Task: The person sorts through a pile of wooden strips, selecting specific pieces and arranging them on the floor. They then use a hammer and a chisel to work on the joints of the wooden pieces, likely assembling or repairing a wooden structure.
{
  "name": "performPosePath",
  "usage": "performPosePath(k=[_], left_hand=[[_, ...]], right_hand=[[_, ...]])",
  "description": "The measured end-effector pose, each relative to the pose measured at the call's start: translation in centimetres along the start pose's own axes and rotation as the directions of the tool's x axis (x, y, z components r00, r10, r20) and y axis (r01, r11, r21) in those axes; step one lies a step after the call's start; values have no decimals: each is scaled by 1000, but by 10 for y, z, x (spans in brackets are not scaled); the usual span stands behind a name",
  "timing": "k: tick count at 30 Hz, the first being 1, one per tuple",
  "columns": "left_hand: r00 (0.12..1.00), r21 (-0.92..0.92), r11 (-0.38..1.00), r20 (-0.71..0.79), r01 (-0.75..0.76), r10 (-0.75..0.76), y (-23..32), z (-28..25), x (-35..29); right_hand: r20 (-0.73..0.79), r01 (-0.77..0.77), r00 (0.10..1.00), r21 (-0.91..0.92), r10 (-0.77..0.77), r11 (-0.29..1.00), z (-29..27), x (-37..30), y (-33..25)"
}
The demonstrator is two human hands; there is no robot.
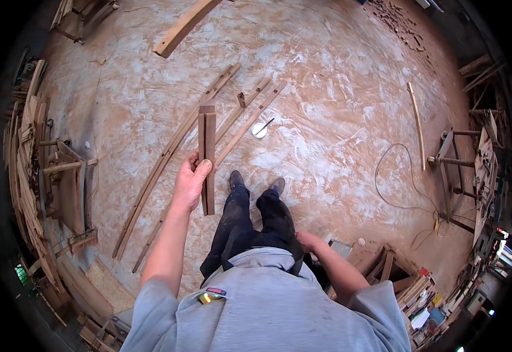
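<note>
Item: I note my left hand (190, 183) grasping a notched wooden slat (207, 155), right hand (306, 240) loosely curled at hip; curved strips (168, 154) lie unassembled on the floor (338, 88).

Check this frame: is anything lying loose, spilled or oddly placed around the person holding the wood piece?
Yes. A loose cable snakes across the dusty floor, and a small white container with a stick in it sits open just ahead of the feet. The left hand grips a wooden piece; the right hand rests at the hip.
</note>
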State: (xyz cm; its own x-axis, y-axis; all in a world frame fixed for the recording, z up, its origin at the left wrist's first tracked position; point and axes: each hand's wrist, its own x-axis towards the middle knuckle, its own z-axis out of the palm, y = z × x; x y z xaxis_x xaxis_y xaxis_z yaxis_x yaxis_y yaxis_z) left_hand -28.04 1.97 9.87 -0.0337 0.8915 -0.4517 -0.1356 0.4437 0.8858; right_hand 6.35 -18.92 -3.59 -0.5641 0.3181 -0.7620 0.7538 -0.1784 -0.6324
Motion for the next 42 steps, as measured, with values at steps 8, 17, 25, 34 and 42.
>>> performPosePath(k=[8, 17, 25, 34, 42], left_hand=[[999, 31, 999, 25, 39, -40, 4, -7, 8], [996, 78, 995, 56, 59, -64, 5, -7, 21], [995, 50, 997, 87, 54, -58, 4, -12, 19], [994, -55, 994, 62, 98, -95, 6, -12, 10], [997, -156, 985, 4, 79, -80, 6, -24, -5]], right_hand=[[-12, -19, 1000, 5, 19, 1000, 21, 26, 10], [5, 42, 999, -18, -41, 999, 14, 30, 6], [7, -8, 1000, 30, 8, 1000, 14, 29, 7], [36, 20, 999, -118, -16, 993, 5, 29, 6], [40, -212, 975, -96, 217, 973, -43, 0, -48]])
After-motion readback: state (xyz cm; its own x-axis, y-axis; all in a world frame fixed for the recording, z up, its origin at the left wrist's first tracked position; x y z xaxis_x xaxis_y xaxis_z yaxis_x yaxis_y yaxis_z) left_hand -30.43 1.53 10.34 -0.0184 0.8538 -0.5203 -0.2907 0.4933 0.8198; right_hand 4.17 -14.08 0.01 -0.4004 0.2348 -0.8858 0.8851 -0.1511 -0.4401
